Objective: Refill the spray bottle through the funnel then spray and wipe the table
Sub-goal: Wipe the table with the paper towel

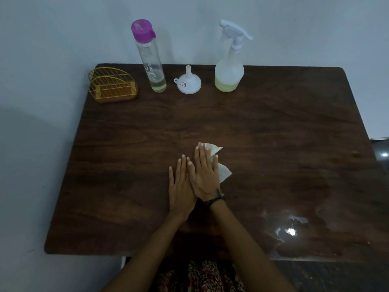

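Observation:
My right hand (205,175) lies flat with straight fingers on a white paper tissue (224,172) in the middle of the dark wooden table (126,186). My left hand (181,186) lies flat on the wood just to its left, partly under the right hand. At the back stands the white spray bottle (229,69) with pale yellow liquid in its base and its trigger head on. A white funnel (189,82) sits upside down to its left. A tall clear bottle (150,60) with a purple cap holds a little liquid.
A yellow wire napkin holder (112,86) stands at the back left corner. The table is pushed against a pale wall. A wet, shiny patch (292,226) shows near the front right edge. A dark object (381,153) sits beyond the right edge.

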Available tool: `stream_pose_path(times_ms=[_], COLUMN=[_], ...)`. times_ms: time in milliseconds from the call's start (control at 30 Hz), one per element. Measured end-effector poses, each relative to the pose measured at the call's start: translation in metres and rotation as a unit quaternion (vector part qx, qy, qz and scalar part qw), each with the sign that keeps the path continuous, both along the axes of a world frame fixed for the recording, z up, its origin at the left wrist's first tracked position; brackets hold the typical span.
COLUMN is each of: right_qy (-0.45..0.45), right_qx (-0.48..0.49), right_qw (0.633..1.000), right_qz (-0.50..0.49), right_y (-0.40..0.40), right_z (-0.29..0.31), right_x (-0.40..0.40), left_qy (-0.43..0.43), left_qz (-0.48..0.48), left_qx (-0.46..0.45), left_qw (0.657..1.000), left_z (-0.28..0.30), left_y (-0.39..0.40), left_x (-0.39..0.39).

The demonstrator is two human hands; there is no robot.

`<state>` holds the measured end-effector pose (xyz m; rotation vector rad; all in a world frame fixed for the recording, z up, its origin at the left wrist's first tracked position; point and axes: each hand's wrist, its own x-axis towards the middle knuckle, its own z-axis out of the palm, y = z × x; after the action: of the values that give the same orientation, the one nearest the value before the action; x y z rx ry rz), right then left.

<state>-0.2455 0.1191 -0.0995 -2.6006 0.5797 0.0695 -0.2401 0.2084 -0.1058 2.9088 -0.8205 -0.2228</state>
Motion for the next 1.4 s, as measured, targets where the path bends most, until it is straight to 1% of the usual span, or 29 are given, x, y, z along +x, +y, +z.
stream_pose_path(times_ms=[67, 167, 300, 400, 467, 533, 600, 667, 733, 800, 867, 933, 1067, 1133, 1200, 1267, 1300, 1400], right_qy=[0.008, 0.031, 0.042, 0.038, 0.033, 0.009, -0.009, -0.029, -0.037, -0.041, -0.014, 0.006, 0.024, 0.035, 0.048, 0.040, 0.028, 0.011], right_qx=[-0.017, -0.052, -0.079, -0.057, -0.069, -0.074, -0.036, -0.028, -0.074, -0.102, -0.105, -0.097, -0.106, -0.093, -0.078, -0.094, -0.102, -0.077], right_qw=[1.000, 0.996, 0.984, 0.980, 0.979, 0.985, 0.996, 0.999, 0.994, 0.990, 0.993, 0.995, 0.982, 0.971, 0.964, 0.969, 0.977, 0.997], right_qz=[0.000, -0.058, -0.151, -0.184, -0.186, -0.156, -0.083, 0.002, 0.074, 0.090, 0.050, -0.029, -0.157, -0.217, -0.251, -0.226, -0.187, -0.028], right_y=[-0.020, -0.067, -0.130, -0.143, -0.128, -0.099, -0.056, -0.011, 0.017, 0.011, -0.017, -0.056, -0.135, -0.154, -0.151, -0.127, -0.109, -0.042], right_z=[-0.001, 0.000, -0.002, -0.001, 0.001, 0.001, 0.000, 0.002, 0.002, -0.003, -0.006, -0.008, -0.009, -0.009, -0.007, -0.004, -0.004, -0.001], right_x=[-0.011, -0.038, -0.088, -0.109, -0.109, -0.106, -0.108, -0.116, -0.130, -0.144, -0.158, -0.172, -0.215, -0.227, -0.224, -0.212, -0.207, -0.198], left_qy=[0.004, 0.012, 0.023, 0.018, 0.030, 0.052, 0.110, 0.168, 0.187, 0.193, 0.180, 0.155, 0.142, 0.130, 0.112, 0.095, 0.094, 0.117], left_qz=[0.016, 0.032, -0.023, -0.065, -0.063, -0.053, -0.049, -0.058, -0.072, -0.078, -0.079, -0.070, -0.059, -0.053, -0.054, -0.061, -0.063, -0.062], left_qx=[-0.010, -0.053, -0.085, -0.100, -0.124, -0.159, -0.216, -0.262, -0.273, -0.258, -0.229, -0.206, -0.174, -0.165, -0.148, -0.130, -0.128, -0.142], left_qw=[1.000, 0.998, 0.996, 0.993, 0.990, 0.985, 0.969, 0.948, 0.941, 0.943, 0.953, 0.964, 0.973, 0.976, 0.981, 0.985, 0.985, 0.981], left_z=[0.001, 0.002, 0.002, 0.004, 0.006, 0.010, 0.016, 0.024, 0.029, 0.029, 0.025, 0.019, 0.011, 0.010, 0.008, 0.006, 0.007, 0.013], left_y=[-0.003, -0.005, -0.005, -0.007, -0.010, -0.014, -0.021, -0.029, -0.039, -0.049, -0.059, -0.067, -0.074, -0.074, -0.074, -0.072, -0.072, -0.072], left_x=[0.000, 0.000, -0.002, -0.006, -0.015, -0.027, -0.038, -0.045, -0.050, -0.055, -0.061, -0.070, -0.093, -0.097, -0.097, -0.097, -0.097, -0.094])
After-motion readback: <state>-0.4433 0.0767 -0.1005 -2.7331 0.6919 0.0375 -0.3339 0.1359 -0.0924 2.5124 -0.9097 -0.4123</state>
